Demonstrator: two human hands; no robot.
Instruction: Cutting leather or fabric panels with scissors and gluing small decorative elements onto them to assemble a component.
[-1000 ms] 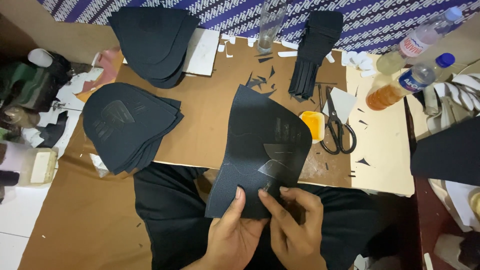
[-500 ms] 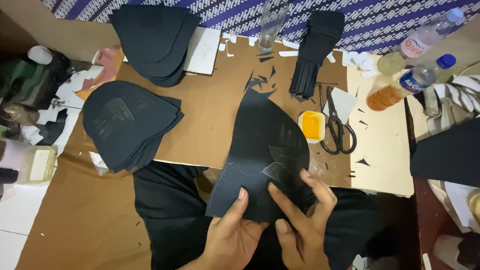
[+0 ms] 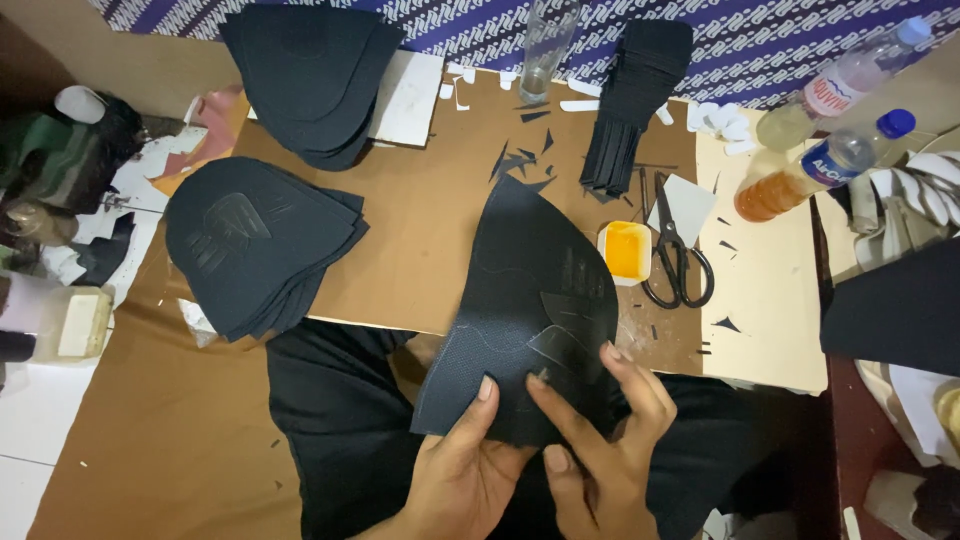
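Right hand (image 3: pixel 610 430) has spread its fingers flat on the black fabric panel (image 3: pixel 530 320) at the tabletop's near edge, smoothing it; left hand (image 3: pixel 470 460) pinches the panel steady.

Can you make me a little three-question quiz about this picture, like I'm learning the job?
1. True or false: both hands touch the big black fabric piece.
2. What lies just right of the small yellow tub? A) scissors B) a hammer C) a phone
3. How many bottles lie at the top right?

Key
1. True: the left hand grips its lower edge and the right hand presses its fingers on top.
2. A, the black scissors.
3. Two: a clear bottle and a bottle with orange liquid.
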